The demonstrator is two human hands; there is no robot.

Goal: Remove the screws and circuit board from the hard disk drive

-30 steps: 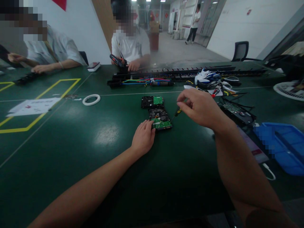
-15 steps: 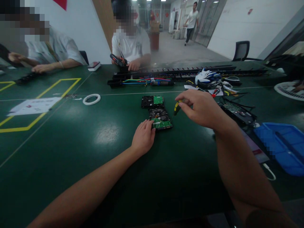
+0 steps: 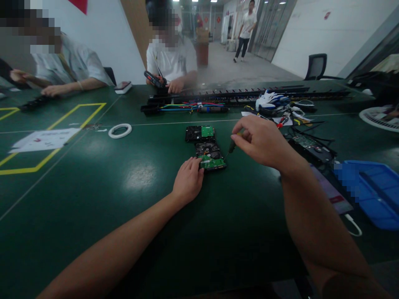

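Note:
My left hand [image 3: 188, 179] holds the left edge of a hard drive [image 3: 215, 162], fingers over its green circuit board. The drive lies on the table against a second hard drive [image 3: 201, 133], which is black with a smaller green board. In my right hand [image 3: 257, 141] is a screwdriver [image 3: 231, 146], its handle mostly hidden by my fingers. The shaft slants down to the right edge of the near drive; the exact spot its tip touches is too small to make out.
A white tape roll [image 3: 120, 131] lies left. Cable-filled black strips [image 3: 193, 106] span the back; gloves [image 3: 271, 100] lie beside them. Right are another drive [image 3: 313, 148], a phone-like slab [image 3: 333, 191] and a blue tray [image 3: 374, 195]. Two people sit opposite; another walks behind.
My right fingers have turned and closed further round the screwdriver handle, hiding its yellow part. My left hand and the drives have stayed in place. The person behind has walked nearer.

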